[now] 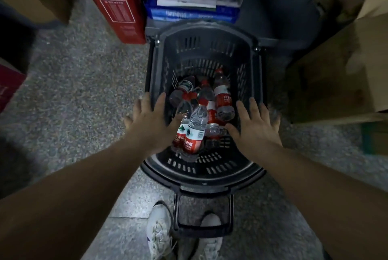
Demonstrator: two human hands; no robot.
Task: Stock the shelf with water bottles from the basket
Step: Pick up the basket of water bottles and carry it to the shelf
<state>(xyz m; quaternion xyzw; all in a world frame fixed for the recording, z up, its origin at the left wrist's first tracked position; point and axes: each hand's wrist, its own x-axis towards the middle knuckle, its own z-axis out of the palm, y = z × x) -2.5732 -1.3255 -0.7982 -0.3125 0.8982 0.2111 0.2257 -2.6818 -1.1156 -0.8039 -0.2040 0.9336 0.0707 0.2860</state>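
Both hands, left hand (150, 115) and right hand (255, 124), hover with fingers spread and holding nothing over the near half of the basket (201, 171), where the bottles (196, 131) lie jumbled on its floor between them.

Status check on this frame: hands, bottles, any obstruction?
Left hand and right hand open over basket, holding nothing. Water bottles piled inside, none picked. Nothing blocking.

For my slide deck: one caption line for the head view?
Both open hands, left and right, reach into a dark basket of red-labelled water bottles.
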